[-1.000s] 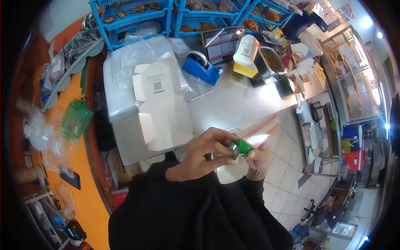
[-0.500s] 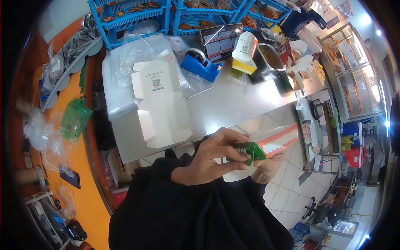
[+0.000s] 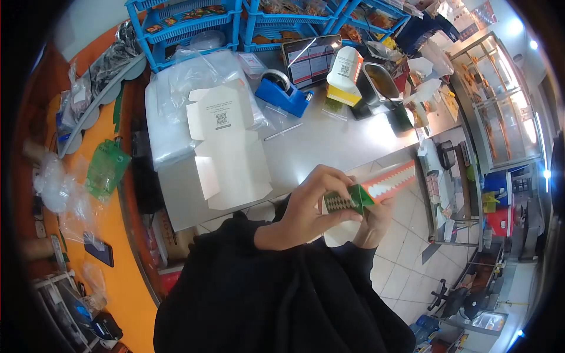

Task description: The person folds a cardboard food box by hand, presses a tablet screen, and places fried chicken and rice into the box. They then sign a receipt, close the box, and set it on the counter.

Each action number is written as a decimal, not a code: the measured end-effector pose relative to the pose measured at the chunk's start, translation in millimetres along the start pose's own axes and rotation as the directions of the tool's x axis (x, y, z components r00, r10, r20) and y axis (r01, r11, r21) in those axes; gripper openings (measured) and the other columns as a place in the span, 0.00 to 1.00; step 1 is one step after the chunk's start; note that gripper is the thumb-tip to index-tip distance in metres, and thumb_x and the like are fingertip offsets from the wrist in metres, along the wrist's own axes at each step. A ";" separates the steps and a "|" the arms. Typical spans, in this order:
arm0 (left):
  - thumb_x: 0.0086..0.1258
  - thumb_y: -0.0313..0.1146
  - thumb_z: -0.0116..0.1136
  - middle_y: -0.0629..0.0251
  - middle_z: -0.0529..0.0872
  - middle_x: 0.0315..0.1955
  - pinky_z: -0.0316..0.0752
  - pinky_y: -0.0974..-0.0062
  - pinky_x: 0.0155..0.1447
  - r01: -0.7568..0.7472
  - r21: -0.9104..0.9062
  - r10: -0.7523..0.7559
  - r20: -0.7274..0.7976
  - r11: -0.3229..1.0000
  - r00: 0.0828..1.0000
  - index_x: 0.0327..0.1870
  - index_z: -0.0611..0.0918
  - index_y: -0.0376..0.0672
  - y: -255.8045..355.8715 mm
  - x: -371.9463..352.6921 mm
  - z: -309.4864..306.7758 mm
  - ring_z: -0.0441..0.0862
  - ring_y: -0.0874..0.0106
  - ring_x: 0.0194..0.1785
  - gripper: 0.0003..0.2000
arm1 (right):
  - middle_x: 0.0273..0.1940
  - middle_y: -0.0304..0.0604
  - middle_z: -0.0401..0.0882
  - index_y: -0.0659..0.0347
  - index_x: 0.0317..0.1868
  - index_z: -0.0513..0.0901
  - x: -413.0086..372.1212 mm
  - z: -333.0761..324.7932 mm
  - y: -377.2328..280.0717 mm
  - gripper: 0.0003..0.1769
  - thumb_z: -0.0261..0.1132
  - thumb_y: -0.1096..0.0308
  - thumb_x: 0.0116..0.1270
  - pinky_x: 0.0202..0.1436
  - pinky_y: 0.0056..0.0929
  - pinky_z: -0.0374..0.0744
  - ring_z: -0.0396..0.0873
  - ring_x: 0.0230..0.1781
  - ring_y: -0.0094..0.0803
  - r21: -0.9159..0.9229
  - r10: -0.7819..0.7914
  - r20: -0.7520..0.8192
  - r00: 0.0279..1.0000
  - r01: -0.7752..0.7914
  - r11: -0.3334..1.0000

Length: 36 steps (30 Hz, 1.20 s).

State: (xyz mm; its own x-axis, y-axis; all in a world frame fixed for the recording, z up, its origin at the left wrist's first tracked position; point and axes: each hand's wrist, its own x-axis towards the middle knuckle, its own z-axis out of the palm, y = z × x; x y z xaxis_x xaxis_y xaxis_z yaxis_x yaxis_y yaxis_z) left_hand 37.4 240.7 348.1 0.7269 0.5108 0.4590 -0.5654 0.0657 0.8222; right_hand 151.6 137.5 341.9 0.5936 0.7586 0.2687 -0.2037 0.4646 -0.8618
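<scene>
One white carton point(image 3: 232, 159), unfolded on the desk point(image 3: 312, 147). My left hand point(image 3: 312, 206), grip pinched on the green end of one green-and-red carton point(image 3: 391, 182), held off the desk; my right hand point(image 3: 377, 219), closed under it, fingers partly hidden.

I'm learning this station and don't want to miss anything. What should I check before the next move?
1. Left hand gripping the held carton: ok, at its green part.
2. Right hand on the same carton: ok.
3. Held carton resting on the counter: not ok, it is up in the hands.
4. Its folds secured: cannot tell, partly covered.
5. Second carton spread open: ok.
6. Tape dispenser on the counter: ok.
</scene>
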 end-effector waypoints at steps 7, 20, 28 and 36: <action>0.46 0.24 0.62 0.68 0.65 0.39 0.67 0.80 0.54 0.098 0.045 -0.098 0.002 0.994 0.995 0.48 0.70 0.40 -16.5 10.0 -14.1 0.70 0.77 0.45 0.24 | 0.29 0.39 0.74 0.66 0.26 0.74 3.6 34.7 6.3 0.04 0.57 0.83 0.51 0.32 0.16 0.69 0.72 0.27 0.21 -0.472 -0.187 -0.177 0.966 0.083 0.878; 0.51 0.30 0.60 0.70 0.68 0.28 0.66 0.84 0.34 0.168 0.225 -0.162 -0.048 0.960 0.986 0.41 0.77 0.39 -55.7 12.8 -45.0 0.69 0.81 0.30 0.15 | 0.39 0.46 0.72 0.67 0.41 0.72 4.7 27.5 8.0 0.13 0.55 0.68 0.57 0.43 0.28 0.68 0.71 0.41 0.37 -0.926 -0.186 0.261 0.947 0.300 0.230; 0.57 0.35 0.52 0.65 0.67 0.19 0.61 0.80 0.27 0.076 0.386 -0.131 0.119 0.919 0.984 0.21 0.71 0.36 -65.7 22.6 -48.1 0.67 0.76 0.22 0.11 | 0.18 0.37 0.69 0.66 0.25 0.74 25.5 -18.9 42.0 0.14 0.54 0.62 0.60 0.25 0.15 0.63 0.64 0.21 0.16 -0.577 -0.039 -0.135 0.990 -0.047 0.815; 0.62 0.38 0.46 0.65 0.66 0.17 0.60 0.81 0.26 0.183 0.401 -0.183 -0.039 0.897 0.982 0.25 0.73 0.34 -95.6 45.8 -39.0 0.66 0.79 0.22 0.14 | 0.08 0.36 0.53 0.64 0.11 0.61 67.5 -51.1 65.0 0.21 0.60 0.66 0.54 0.13 0.22 0.52 0.50 0.12 0.19 -0.848 -0.399 -0.176 0.900 0.067 0.526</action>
State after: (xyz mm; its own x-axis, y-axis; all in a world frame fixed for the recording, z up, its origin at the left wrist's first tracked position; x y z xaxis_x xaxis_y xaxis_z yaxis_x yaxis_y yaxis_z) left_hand 109.6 291.2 277.3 0.8022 0.5234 0.2871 -0.2177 -0.1913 0.9571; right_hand 218.2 195.5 282.1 0.7522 0.4173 0.5099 0.5932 -0.0921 -0.7997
